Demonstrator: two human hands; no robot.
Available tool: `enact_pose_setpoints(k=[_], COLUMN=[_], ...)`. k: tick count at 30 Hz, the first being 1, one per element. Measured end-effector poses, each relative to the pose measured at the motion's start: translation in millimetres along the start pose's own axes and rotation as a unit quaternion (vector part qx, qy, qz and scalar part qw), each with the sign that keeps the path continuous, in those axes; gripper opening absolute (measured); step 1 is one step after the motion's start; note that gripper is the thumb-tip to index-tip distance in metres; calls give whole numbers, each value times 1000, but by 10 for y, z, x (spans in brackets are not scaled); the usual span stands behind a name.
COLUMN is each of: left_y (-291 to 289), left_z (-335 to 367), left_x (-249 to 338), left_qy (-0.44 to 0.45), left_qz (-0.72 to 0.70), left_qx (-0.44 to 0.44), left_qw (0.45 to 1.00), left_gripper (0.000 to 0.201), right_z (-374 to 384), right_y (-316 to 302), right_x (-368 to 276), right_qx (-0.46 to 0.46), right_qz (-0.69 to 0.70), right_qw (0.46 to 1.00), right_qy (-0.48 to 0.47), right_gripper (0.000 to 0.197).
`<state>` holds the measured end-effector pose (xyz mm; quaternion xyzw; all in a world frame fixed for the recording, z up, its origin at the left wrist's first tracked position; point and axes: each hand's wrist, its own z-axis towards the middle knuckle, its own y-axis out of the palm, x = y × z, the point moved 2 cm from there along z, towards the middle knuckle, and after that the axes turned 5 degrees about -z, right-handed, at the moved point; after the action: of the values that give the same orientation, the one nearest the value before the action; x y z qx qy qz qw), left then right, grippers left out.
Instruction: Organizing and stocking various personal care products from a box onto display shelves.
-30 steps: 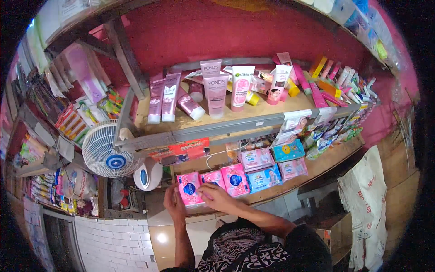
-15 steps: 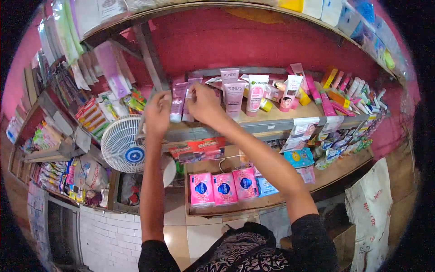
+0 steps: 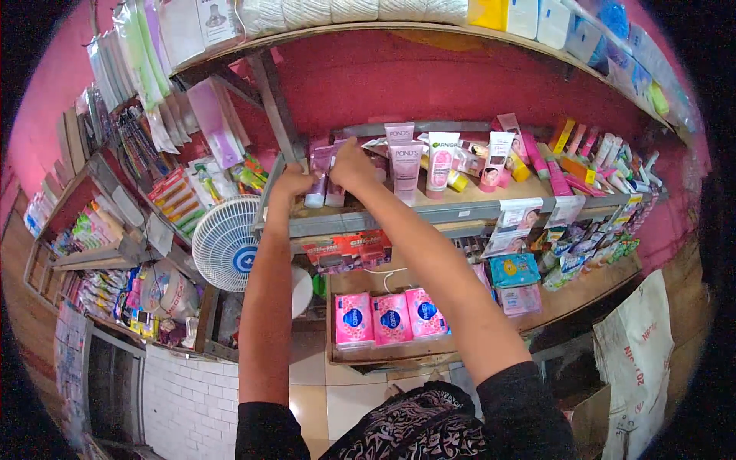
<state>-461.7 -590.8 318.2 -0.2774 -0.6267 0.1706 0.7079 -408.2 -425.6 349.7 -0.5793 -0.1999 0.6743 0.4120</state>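
Two mauve squeeze tubes stand on caps side by side at the left end of the grey-edged shelf [image 3: 445, 213]. Against the left mauve tube [image 3: 317, 182] my left hand [image 3: 291, 186] is closed, its fingertips at the tube's side. My right hand [image 3: 354, 170] has its fingers bent round the upper part of the other mauve tube [image 3: 335, 188] and partly hides it. Just right of that hand stand a pink-mauve tube [image 3: 405, 170], a similar one behind it, and a white tube with a pink cap [image 3: 441, 165].
Further right lie many tubes and small boxes, among them a yellow box [image 3: 562, 136]. A white fan [image 3: 230, 238] stands close to my left forearm. Below are pink tissue packs [image 3: 354, 318] and hanging red packets [image 3: 349, 251]. An upper shelf [image 3: 429, 34] curves overhead.
My left hand has come down and right, from beside the left tube to touching it. My right hand stays at the other tube. The whole view has shifted slightly.
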Motion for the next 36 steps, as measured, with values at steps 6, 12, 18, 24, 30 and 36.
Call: enact_pose_setpoints(k=[6, 12, 18, 24, 30, 36], left_y=[21, 91, 115, 26, 6, 104], left_z=[-96, 16, 38, -62, -408, -263], left_x=[154, 18, -190, 20, 250, 201], left_qy=[-3, 19, -77, 8, 47, -23], left_qz=[148, 200, -29, 51, -9, -144], left_qx=[-58, -40, -36, -59, -36, -90], left_qw=[987, 979, 996, 997, 998, 985], left_gripper=[45, 41, 20, 25, 23, 17], right_z=[67, 20, -71, -68, -512, -1065], right_y=[75, -21, -192, -457, -934, -1495], right_x=[43, 82, 2, -44, 27, 200], right_qx=[53, 65, 137, 77, -102, -192], right_qz=[28, 52, 44, 192, 490, 636], right_qw=[998, 995, 985, 978, 866, 747], right_qy=[-5, -59, -97, -36, 4, 27], right_gripper=[70, 63, 34, 36, 27, 29])
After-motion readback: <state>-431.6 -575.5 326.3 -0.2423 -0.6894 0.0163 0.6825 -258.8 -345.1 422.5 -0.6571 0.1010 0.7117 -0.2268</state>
